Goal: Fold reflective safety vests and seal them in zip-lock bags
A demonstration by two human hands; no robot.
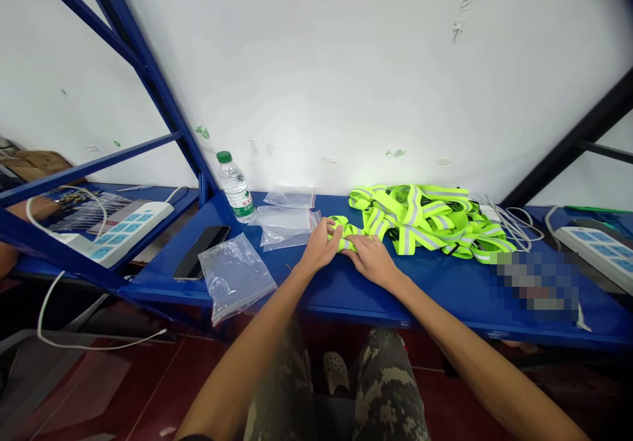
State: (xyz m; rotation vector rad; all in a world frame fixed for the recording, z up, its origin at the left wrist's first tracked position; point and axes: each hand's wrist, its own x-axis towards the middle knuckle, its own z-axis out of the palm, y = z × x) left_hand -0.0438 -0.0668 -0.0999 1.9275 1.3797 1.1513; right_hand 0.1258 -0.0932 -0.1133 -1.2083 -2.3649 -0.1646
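In the head view, my left hand (322, 243) and my right hand (370, 256) meet over the blue table, both closed on one neon-yellow reflective strap (347, 230) with a grey stripe. The strap is bunched between the fingers, and part of it is hidden by them. Just right of my right hand lies a tangled pile of similar reflective straps (425, 220), with some dark buckle-like pieces among them. Clear zip bags (284, 218) lie flat to the left of my left hand. Another clear zip bag (237, 276) hangs slightly over the table's front edge.
A water bottle (236, 187) with a green cap stands at the back left. A black phone (200, 253) lies partly under the nearest bag. Power strips (131, 230) and white cables flank the table. Blue metal posts (158, 85) rise on the left. Someone's hand (42, 207) shows at far left.
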